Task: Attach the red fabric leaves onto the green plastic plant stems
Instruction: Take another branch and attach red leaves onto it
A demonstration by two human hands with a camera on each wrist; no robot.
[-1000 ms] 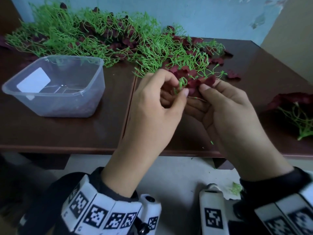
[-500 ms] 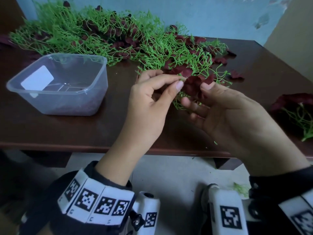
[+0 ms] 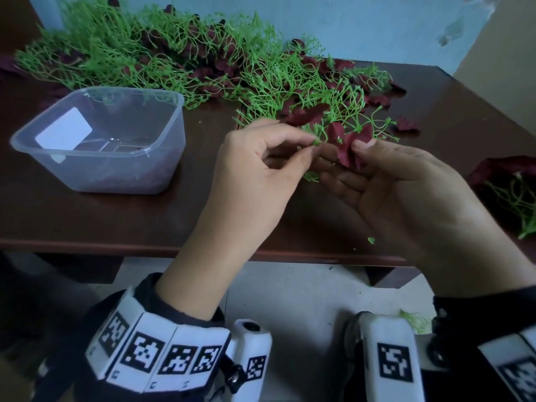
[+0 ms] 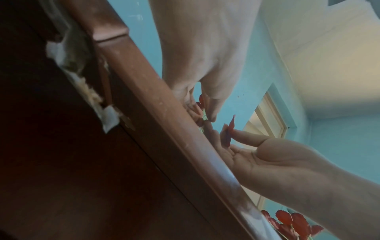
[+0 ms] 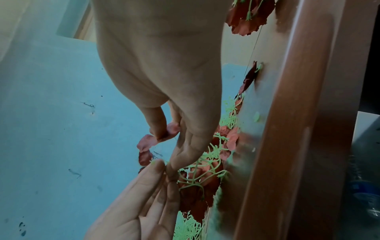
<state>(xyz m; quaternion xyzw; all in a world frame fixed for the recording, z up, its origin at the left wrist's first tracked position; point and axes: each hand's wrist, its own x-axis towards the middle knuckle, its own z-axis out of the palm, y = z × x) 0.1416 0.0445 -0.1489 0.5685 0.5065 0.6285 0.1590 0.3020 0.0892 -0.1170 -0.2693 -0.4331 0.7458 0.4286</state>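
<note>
A tangled pile of green plastic stems (image 3: 203,59) with dark red fabric leaves lies across the back of the brown table (image 3: 174,227). My left hand (image 3: 311,144) pinches the tip of a green stem (image 3: 316,141) between thumb and forefinger. Just right of it, my right hand (image 3: 352,153) pinches a red leaf (image 3: 345,152) under the thumb, fingers spread beneath. In the left wrist view the red leaf (image 4: 228,133) stands upright against my right thumb. In the right wrist view the thumb pins the leaf (image 5: 171,129), and my left hand's fingers (image 5: 156,168) meet it from below.
A clear plastic tub (image 3: 162,158) stands on the table's left half. Another stem with red leaves (image 3: 510,181) lies at the right edge, and a loose leaf (image 3: 406,126) sits behind my right hand. The table's front edge (image 3: 145,245) runs under my wrists.
My hands have drawn slightly apart. The left hand now pinches a stem tip, and the right hand has raised one leaf upright beside it.
</note>
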